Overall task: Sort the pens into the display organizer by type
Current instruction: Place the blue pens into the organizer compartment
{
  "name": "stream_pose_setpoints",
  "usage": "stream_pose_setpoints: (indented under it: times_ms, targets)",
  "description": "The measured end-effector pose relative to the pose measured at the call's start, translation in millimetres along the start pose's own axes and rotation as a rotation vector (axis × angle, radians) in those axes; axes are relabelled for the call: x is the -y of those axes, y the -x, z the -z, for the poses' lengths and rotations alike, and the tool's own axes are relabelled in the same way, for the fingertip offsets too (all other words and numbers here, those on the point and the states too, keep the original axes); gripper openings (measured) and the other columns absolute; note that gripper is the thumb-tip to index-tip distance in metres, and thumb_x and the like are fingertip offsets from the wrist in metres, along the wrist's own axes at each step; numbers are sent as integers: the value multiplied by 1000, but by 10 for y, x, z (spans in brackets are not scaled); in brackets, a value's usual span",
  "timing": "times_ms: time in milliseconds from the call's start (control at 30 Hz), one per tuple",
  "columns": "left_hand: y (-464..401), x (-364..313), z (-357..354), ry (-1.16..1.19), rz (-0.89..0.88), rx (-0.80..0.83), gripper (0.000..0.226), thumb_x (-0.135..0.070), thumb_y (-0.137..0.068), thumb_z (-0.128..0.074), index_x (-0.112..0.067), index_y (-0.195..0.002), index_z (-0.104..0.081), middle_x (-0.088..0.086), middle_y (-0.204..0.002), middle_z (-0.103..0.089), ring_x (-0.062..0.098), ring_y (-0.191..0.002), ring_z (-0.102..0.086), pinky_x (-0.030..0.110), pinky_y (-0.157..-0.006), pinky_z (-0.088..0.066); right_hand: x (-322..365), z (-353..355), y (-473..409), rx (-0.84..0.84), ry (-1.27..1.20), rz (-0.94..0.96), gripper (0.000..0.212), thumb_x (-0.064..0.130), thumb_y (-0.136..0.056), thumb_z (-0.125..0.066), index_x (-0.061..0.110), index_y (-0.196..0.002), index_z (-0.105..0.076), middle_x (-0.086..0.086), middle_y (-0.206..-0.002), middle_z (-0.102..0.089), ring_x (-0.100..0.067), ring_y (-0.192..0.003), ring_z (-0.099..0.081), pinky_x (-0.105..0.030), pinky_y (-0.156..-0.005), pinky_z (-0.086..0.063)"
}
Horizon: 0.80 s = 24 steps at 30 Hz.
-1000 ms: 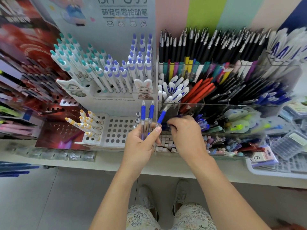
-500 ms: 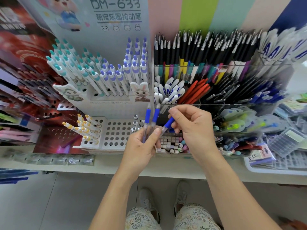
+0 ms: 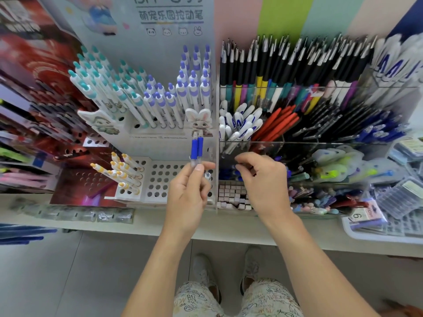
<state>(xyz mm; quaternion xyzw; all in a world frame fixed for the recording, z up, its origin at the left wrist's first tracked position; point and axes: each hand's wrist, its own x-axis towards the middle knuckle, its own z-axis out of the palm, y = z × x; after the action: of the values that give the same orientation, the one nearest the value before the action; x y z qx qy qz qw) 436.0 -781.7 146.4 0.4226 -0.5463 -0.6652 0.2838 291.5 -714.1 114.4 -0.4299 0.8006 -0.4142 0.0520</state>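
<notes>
Right hand (image 3: 263, 179) released its blue pen; left hand (image 3: 187, 191) holds two.

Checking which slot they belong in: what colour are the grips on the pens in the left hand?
Blue, on clear barrels, seen in the head view: pens held by the left hand.
</notes>
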Motion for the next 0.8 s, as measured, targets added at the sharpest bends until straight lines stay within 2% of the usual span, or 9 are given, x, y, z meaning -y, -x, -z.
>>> stream_pose_setpoints:
  times_ms: [100, 167, 233, 367, 433, 500, 600, 700, 800]
  targets:
    - [1, 9, -6, -43, 16, 56, 13, -17, -107, -41, -14, -107, -54, 2, -58, -38, 5, -44, -31, 13, -42, -28, -8, -10, -30, 68, 29, -53, 24, 0, -83, -75, 12, -104, -77, -5, -95, -74, -20, -87, -68, -35, -84, -56]
    - [19, 20, -2, -39, 18, 112, 9, -16, -107, -44, -13, -99, -49, 5, -59, -41, 4, -42, -33, 11, -42, -29, 61, 70, -52, 1, -4, -31, 19, 3, -85, -75, 11, -102, -77, -1, -96, -74, -12, -85, -66, -26, -82, -54]
    - [25, 41, -2, -25, 29, 185, 11, -15, -105, -48, -14, -94, -50, 10, -61, -45, 4, -39, -33, 11, -40, -28, 184, 214, -57, -41, -159, -78, 6, 12, -90, -73, 16, -91, -77, 8, -84, -72, -5, -74, -63, -17, -69, -50]
    - [-20, 82, -36, -12, 77, 304, 22, -30, -95, -55, -8, -98, -59, 8, -61, -57, 9, -36, -26, 16, -37, -22, 331, 359, -52, 264, -658, -438, 17, 18, -97, -65, 15, -82, -72, 10, -54, -59, -1, -45, -48, -12, -38, -35]
    - [-25, 92, -77, -19, 79, 292, 19, -27, -101, -51, -13, -102, -64, 5, -64, -61, 11, -36, -32, 16, -37, -24, 290, 362, -67, 201, -745, -499, 17, 15, -96, -65, 7, -82, -71, 0, -57, -58, -5, -45, -46, -15, -39, -36]
    - [-31, 107, -86, -39, 31, 167, 21, -24, -105, -47, -17, -102, -67, 4, -65, -63, 12, -38, -40, 18, -36, -27, 190, 407, -120, -16, -851, -501, 14, 12, -96, -65, 7, -85, -73, -3, -64, -62, -10, -54, -55, -18, -48, -46]
    - [-70, 146, -35, -101, -53, 19, 26, -30, -106, -46, -21, -99, -69, 5, -59, -47, 11, -44, -33, 19, -41, -28, 50, 515, -191, -181, -721, -379, 8, 7, -97, -66, 11, -96, -73, 0, -77, -70, -17, -70, -68, -23, -66, -56]
    - [-83, 172, -22, -117, -1, 25, 38, -28, -109, -35, -16, -94, -68, 7, -63, -30, 11, -47, -25, 18, -42, -24, 40, 384, -145, -99, -514, -297, 17, 2, -89, -74, 13, -101, -69, -2, -83, -73, -16, -74, -72, -27, -70, -59]
    - [-76, 172, -49, -91, 61, 44, 38, -13, -108, -28, -11, -89, -61, 5, -61, -29, 9, -46, -22, 16, -40, -22, 19, 171, -65, -49, -308, -230, 17, 4, -80, -82, 11, -91, -72, 2, -80, -73, -8, -71, -68, -29, -70, -58]
